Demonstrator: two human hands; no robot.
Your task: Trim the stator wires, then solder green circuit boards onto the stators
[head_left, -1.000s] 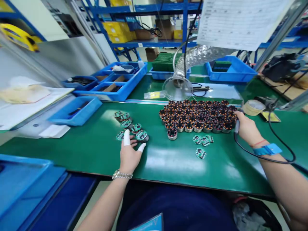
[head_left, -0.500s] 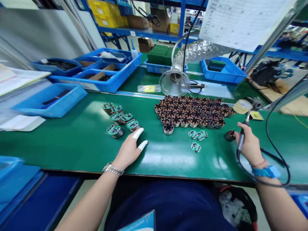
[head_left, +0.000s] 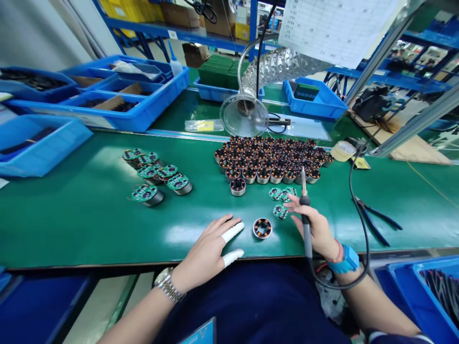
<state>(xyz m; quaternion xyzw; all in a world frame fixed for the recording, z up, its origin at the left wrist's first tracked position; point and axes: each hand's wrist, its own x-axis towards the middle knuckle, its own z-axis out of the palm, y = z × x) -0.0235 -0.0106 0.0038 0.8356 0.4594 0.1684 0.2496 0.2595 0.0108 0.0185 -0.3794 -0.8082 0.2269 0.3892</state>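
My left hand [head_left: 211, 243], with white finger cots on two fingers, lies open on the green bench, its fingers pointing toward a single motor stator [head_left: 262, 229] but apart from it. In my right hand [head_left: 313, 227] is a soldering iron [head_left: 307, 234], its tip pointing up and away from me. The right fingertips are close to a small round circuit board [head_left: 280, 212]; contact cannot be made out. More round boards [head_left: 283, 194] lie just behind. A large block of stators [head_left: 265, 160] stands beyond, copper windings facing up.
Several stators topped with green boards [head_left: 152, 195] stand at the left. Pliers [head_left: 376, 217] lie at the right near a tape roll [head_left: 343, 151]. A fume extractor funnel [head_left: 244, 114] hangs behind the stators. Blue bins [head_left: 143, 117] line the back left; the iron's cord loops at right.
My right hand has moved left with the soldering iron. The stator it was touching at the right now sits between my hands. My left hand has moved away from the board-topped stators.
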